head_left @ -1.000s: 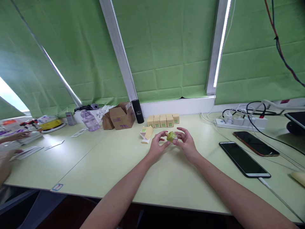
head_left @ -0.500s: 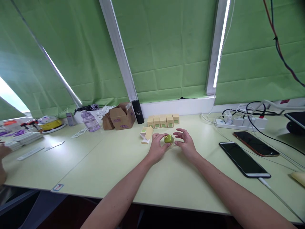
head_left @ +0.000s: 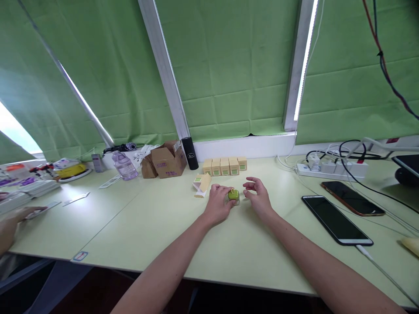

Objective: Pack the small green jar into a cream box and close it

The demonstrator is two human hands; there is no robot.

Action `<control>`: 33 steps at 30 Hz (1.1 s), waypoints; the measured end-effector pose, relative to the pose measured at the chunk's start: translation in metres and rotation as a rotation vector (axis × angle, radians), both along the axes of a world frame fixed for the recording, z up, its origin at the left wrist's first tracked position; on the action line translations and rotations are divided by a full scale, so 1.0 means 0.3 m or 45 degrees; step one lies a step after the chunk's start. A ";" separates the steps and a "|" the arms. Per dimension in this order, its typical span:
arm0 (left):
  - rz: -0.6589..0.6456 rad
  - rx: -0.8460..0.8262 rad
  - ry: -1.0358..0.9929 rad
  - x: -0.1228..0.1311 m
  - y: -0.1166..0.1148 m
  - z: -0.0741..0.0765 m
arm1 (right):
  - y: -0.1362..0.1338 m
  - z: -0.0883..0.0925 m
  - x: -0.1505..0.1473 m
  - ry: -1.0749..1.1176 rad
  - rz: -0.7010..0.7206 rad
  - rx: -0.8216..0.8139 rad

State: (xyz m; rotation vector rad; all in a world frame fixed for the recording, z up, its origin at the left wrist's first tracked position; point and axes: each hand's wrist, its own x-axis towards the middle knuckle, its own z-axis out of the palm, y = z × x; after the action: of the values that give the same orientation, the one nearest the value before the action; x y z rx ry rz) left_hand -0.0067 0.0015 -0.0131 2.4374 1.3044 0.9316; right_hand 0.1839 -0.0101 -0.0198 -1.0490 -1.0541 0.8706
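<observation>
My left hand [head_left: 218,203] is closed round a small green jar-like object [head_left: 233,195] that rests on the pale green table [head_left: 137,222]. My right hand [head_left: 258,195] hovers just to the right of it, fingers loosely spread and holding nothing. An open small yellow box [head_left: 202,184] lies just left of my left hand. A row of several small yellow boxes [head_left: 224,165] stands behind my hands.
A brown cardboard box [head_left: 167,159], a black cylinder [head_left: 190,153] and a clear bottle [head_left: 123,165] stand at the back left. Two phones [head_left: 337,219] and a power strip [head_left: 330,168] with cables lie to the right. Another person's hand [head_left: 13,222] is at the far left.
The green object has gone from held up between both hands to down on the table under my left hand. My right hand let go and drew slightly right.
</observation>
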 end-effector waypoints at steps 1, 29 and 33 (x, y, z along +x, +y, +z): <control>0.003 0.009 0.025 0.000 -0.001 0.001 | 0.000 -0.001 0.000 -0.002 0.001 -0.002; 0.995 0.049 0.394 -0.218 0.164 0.039 | -0.006 0.001 0.001 -0.049 -0.027 -0.015; 0.982 0.049 0.456 -0.219 0.171 0.030 | -0.009 0.003 -0.001 -0.081 -0.036 -0.013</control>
State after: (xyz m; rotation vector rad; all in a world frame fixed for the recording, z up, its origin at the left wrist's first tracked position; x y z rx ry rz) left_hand -0.0724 0.0527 -0.0040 2.1881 2.4642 0.6588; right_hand 0.1835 -0.0127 -0.0189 -1.1038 -1.0869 0.8251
